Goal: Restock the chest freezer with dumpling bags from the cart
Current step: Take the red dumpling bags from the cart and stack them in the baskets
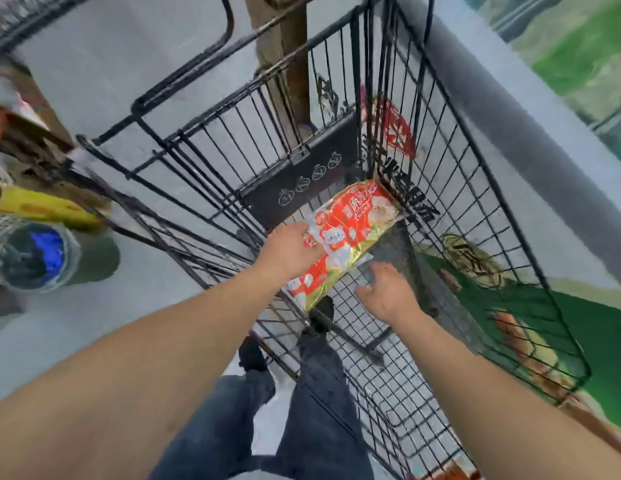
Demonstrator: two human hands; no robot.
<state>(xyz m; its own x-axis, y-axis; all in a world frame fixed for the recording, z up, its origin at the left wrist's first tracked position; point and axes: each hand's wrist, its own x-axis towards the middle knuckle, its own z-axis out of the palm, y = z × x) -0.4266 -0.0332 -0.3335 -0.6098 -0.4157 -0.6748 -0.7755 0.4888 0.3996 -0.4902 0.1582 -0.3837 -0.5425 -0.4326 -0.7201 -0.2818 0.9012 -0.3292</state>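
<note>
Left hand [291,247]: fingers curled on the bag's left edge; grip itself unclear
Right hand [388,290]: fingers spread, empty, beside the bag
Dumpling bag [347,237]: centre frame, on the cart [475,188] floor; long axis lower left to upper right

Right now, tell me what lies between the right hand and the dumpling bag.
In the head view, only bare wire cart floor separates the right hand from the dumpling bag; the left hand already rests on it.

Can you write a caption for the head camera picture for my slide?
Both hands reach into a black wire cart: the left hand rests on a red dumpling bag, the right hand open beside it.
</note>
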